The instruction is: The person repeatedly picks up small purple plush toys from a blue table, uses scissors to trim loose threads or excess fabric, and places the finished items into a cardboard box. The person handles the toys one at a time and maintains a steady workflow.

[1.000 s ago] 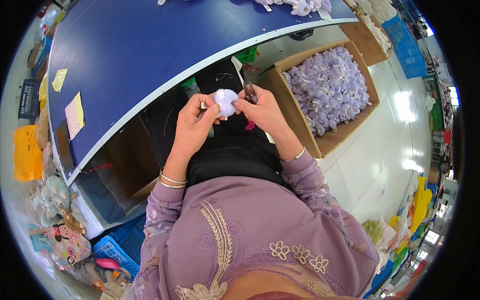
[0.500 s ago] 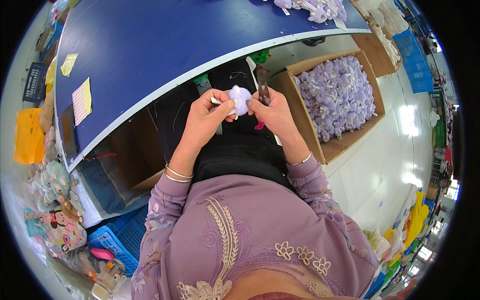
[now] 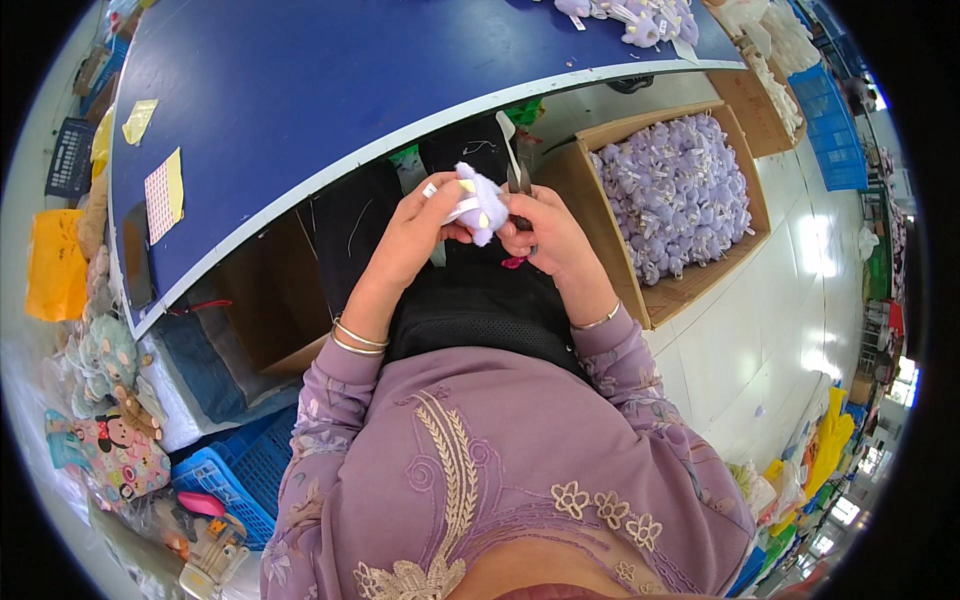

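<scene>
A small lilac plush toy [image 3: 484,208] with pale yellow patches and a white ribbon or tag strip is held over my lap. My left hand [image 3: 416,226] is closed around its left side, thumb on top. At its right edge is my right hand [image 3: 556,234], gripping dark metal thread snips [image 3: 519,182] whose blades point away from me. The fingertips of that hand touch or nearly touch the toy; exactly how is hard to see.
A blue table [image 3: 330,80] spans the front, with more lilac plush toys [image 3: 645,22] at its far right. On the right, a cardboard box [image 3: 640,290] is full of similar toys. A blue plastic crate [image 3: 225,480] stands at lower left, near assorted plush toys [image 3: 105,350].
The plush toy has been turned, now showing its yellow patches and white strip. My right hand has shifted slightly down, and the snips have swung a little with it.
</scene>
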Motion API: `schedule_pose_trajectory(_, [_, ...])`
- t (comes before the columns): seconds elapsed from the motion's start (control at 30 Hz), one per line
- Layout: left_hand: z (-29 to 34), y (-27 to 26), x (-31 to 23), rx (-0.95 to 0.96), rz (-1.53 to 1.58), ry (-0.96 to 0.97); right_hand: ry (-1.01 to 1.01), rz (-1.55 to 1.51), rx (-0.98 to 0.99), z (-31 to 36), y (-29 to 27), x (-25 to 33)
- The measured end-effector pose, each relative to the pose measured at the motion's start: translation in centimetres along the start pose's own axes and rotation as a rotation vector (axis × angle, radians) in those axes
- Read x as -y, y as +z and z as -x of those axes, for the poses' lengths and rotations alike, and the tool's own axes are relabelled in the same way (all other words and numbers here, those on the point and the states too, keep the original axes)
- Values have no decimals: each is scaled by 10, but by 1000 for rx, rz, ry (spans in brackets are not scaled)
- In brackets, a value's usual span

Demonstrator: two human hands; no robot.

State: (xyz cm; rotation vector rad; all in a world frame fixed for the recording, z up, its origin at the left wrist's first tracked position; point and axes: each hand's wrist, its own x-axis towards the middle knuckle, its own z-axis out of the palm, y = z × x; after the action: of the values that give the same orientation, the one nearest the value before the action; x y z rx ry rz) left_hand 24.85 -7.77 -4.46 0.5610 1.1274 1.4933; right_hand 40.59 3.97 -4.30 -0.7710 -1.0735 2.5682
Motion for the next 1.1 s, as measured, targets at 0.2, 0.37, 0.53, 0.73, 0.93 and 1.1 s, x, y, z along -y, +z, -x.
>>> schedule_pose_trajectory(0.2, [-1,1,-6,108,79,104,58,-21,48,-2,-5,0])
schedule_pose_trajectory(0.37, [3,9,-6,89,-153,171,87,-31,30,-1,-2,0])
schedule_pose_trajectory(0.53, [-5,-2,3,50,30,-19,-58,16,-64,1,7,0])
schedule_pose_trajectory(0.73, [-6,2,8,-32,105,-33,-217,103,-154,4,8,0])
schedule_pose_trajectory(0.93, [-7,7,5,-53,39,-43,-463,498,-283,1,9,-3])
schedule_pose_trajectory(1.1, [-4,8,5,9,-25,-27,-381,459,-326,-1,1,1])
